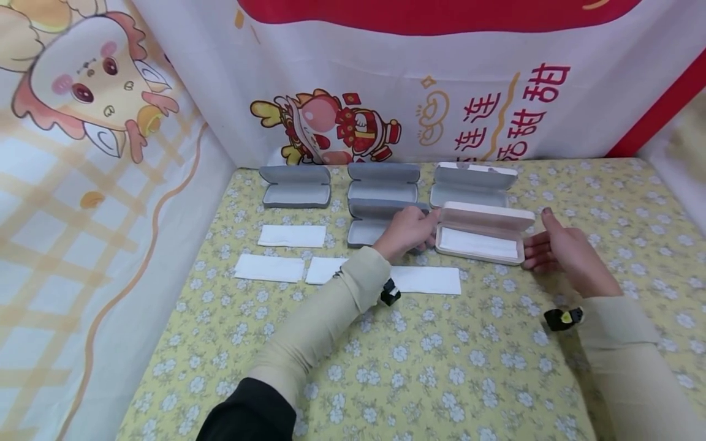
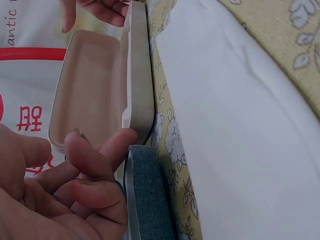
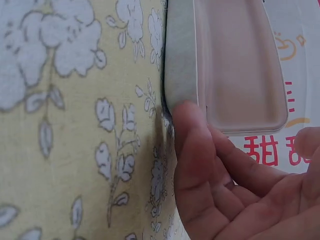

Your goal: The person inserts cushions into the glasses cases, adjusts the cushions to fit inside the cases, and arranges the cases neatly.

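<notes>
An open cream glasses case (image 1: 481, 234) with a pinkish lining stands on the table between the two hands, its lid raised. A folded white cloth (image 1: 478, 243) lies in its base. At the left end, my left hand (image 1: 409, 231) touches the case's corner with a fingertip, its other fingers loosely bent. My right hand (image 1: 562, 254) has its fingers against the right end, thumb up and apart from the case. Right beside the left hand, an open blue-grey glasses case (image 1: 366, 233) is partly covered by that hand.
Behind stand an open grey case (image 1: 296, 195) at left, another grey case (image 1: 383, 191) in the middle and a pale case (image 1: 469, 195) at right. Several white cloths (image 1: 269, 267) lie flat in front, one partly under the left forearm. A printed curtain (image 1: 386, 67) hangs behind the flowered tablecloth (image 1: 413, 367).
</notes>
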{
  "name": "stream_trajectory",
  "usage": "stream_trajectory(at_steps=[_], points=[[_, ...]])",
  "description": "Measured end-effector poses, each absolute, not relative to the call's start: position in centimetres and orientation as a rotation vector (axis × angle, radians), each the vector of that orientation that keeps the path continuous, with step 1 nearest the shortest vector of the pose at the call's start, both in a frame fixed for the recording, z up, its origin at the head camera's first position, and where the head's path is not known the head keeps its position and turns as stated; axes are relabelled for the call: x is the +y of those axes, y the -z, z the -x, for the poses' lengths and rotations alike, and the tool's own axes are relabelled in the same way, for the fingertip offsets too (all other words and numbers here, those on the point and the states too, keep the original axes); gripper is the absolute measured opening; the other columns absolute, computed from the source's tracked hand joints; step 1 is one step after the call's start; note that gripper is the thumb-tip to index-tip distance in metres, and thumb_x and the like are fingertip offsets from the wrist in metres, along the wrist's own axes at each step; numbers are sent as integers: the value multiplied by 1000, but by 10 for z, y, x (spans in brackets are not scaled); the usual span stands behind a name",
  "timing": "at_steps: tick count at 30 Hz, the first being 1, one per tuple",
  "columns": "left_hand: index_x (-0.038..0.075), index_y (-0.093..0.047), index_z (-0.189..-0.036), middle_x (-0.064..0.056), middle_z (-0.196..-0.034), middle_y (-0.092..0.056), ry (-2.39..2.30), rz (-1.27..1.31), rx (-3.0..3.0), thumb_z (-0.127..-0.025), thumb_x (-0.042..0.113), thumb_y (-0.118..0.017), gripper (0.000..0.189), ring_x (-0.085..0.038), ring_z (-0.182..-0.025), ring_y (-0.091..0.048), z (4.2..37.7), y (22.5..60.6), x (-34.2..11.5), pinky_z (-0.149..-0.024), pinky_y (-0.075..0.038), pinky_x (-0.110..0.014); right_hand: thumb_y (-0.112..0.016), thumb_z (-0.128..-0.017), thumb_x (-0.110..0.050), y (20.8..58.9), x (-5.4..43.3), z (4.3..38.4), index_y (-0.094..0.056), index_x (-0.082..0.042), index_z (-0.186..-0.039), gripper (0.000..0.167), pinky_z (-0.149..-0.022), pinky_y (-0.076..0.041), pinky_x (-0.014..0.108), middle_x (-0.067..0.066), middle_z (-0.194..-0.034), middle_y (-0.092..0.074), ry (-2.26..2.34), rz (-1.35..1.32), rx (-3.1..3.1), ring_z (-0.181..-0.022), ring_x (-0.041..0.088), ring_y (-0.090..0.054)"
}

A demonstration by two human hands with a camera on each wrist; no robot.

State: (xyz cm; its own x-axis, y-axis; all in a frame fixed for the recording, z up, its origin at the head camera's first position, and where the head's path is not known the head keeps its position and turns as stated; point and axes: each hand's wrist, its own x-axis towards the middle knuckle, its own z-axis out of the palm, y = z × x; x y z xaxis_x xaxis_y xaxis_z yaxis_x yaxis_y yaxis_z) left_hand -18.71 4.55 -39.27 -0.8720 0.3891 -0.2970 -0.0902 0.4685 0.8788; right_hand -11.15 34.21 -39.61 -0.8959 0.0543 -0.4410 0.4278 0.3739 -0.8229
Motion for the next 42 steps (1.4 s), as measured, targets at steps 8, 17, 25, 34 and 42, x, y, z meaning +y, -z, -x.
stream_trajectory(at_steps=[8,17,25,34,42], points=[[-3,-66,-83,-15,-73,-70,-1391,-282,2294,-105,54,-44,65,-35,-71,-68,191,392,52,-66,-54,-43,-24,-87,-85,397,340,119,-45,19,-132,115,-73,-59,42,17,-100,-69,1497,-431,2267,-82,29,-73],[-6,-66,-82,-15,-69,-69,-1408,-270,2293,-105,57,-42,71,-34,-68,-69,193,395,54,-64,-54,-39,-31,-90,-83,399,337,121,-46,19,-128,110,-72,-59,42,15,-92,-69,1524,-449,2263,-78,28,-73],[-4,-67,-84,-13,-66,-68,-1364,-268,2359,-104,60,-40,71,-33,-64,-68,194,398,58,-62,-51,-34,-38,-92,-78,399,341,120,-46,19,-126,103,-72,-60,43,14,-90,-69,1613,-447,2189,-75,28,-73],[0,-61,-71,-14,-70,-69,-1330,-277,2337,-103,59,-45,69,-32,-67,-68,190,393,58,-59,-49,-40,-40,-98,-69,401,343,117,-45,17,-128,91,-73,-59,42,13,-92,-69,1694,-454,2147,-77,26,-72],[-5,-65,-74,-20,-71,-69,-1316,-310,2293,-103,56,-48,69,-37,-62,-61,189,393,55,-57,-47,-43,-37,-105,-58,402,340,117,-43,16,-133,79,-74,-59,40,11,-96,-67,1692,-456,2146,-77,24,-72]])
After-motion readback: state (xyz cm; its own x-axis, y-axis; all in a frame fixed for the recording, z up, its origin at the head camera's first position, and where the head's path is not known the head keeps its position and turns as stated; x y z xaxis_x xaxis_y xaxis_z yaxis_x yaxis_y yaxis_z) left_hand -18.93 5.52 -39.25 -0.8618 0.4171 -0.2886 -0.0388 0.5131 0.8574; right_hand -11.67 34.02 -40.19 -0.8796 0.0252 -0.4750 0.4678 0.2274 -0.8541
